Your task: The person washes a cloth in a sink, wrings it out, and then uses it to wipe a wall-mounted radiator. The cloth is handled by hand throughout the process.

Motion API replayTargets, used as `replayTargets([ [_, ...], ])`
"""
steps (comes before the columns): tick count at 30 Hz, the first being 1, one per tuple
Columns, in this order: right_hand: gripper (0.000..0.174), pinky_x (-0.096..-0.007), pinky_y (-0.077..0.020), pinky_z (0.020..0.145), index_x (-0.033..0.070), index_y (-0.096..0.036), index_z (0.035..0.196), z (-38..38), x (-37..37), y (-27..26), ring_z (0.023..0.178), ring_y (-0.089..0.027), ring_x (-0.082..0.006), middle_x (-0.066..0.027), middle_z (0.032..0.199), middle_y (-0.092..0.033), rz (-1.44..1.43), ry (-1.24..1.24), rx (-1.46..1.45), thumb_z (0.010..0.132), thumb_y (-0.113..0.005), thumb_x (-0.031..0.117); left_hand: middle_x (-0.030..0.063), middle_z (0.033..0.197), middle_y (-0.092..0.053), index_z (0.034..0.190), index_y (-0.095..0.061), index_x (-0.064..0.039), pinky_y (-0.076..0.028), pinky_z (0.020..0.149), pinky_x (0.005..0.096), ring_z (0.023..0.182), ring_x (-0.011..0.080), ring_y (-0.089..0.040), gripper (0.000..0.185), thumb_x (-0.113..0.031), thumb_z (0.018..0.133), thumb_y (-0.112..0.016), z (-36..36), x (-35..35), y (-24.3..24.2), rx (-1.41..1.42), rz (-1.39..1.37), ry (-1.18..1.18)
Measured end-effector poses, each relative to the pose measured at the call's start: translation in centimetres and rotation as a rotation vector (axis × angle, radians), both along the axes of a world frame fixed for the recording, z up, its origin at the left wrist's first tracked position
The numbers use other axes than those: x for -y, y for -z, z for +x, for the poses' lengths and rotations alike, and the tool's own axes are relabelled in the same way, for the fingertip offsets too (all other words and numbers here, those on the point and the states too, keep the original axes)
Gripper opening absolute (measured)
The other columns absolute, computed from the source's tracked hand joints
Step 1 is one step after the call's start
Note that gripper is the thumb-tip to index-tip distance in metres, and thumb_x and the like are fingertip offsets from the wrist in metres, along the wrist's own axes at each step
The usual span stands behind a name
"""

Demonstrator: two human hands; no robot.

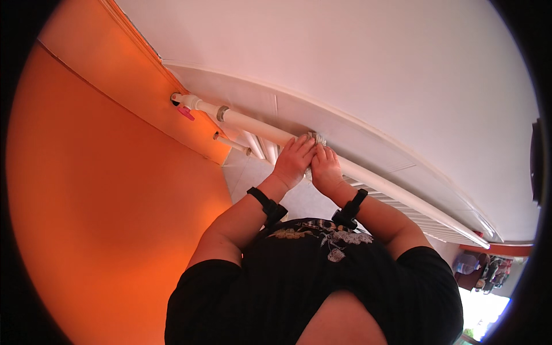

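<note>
Side by side, my left hand (pixel 294 160) and my right hand (pixel 326 168) press over the top tube of a white wall radiator (pixel 384 183). Between and under them a greyish cloth (pixel 318 138) is wrapped over the tube. Part of it sticks out beyond my fingertips, and another bit hangs below my palms. The fingers of both hands are bent over the cloth, and the rest of it is hidden beneath them. Each wrist wears a black strap with a small device.
An orange wall (pixel 108 172) stands to the left, with a white valve (pixel 187 102) and its pink handle (pixel 186 113) close by. Behind the radiator runs a white wall (pixel 345 56). At the far right are a large clear plastic bottle (pixel 466 264) and assorted items.
</note>
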State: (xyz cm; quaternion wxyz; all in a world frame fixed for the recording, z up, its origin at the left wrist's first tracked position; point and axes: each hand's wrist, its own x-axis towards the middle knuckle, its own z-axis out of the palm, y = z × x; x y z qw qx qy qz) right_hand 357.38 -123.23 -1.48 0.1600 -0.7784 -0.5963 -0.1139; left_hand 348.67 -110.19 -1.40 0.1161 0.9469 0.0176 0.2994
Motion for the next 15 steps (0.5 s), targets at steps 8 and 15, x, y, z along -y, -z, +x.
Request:
replayTargets([
  [8,0.032,-0.0461,-0.0391,0.101,-0.006,-0.058,0.104,-2.0,-8.1,-0.1,0.112,-0.049,-0.0389,-0.0245,0.124,-0.049,0.03,-0.074,-0.078,0.074,-0.057,0.007,0.0115,0.124,-0.057,0.113,-0.062,-0.005,-0.04,0.101,0.0448,0.12,0.03,-0.051,0.038,-0.008,0.076,-0.059,-2.5,-7.6,0.7,0.033,-0.034,-0.07],
  [15,0.032,-0.0423,-0.0399,0.1,-0.003,-0.06,0.105,-5.0,-18.3,-0.1,0.113,-0.05,-0.0341,-0.0211,0.123,-0.05,-0.019,-0.044,-0.051,0.076,-0.058,0.009,0.0052,0.125,-0.057,0.112,-0.063,-0.01,-0.039,0.098,0.0438,0.121,0.0276,-0.05,0.036,-0.008,0.076,-0.062,-5.6,-15.6,0.1,-0.033,0.02,-0.258],
])
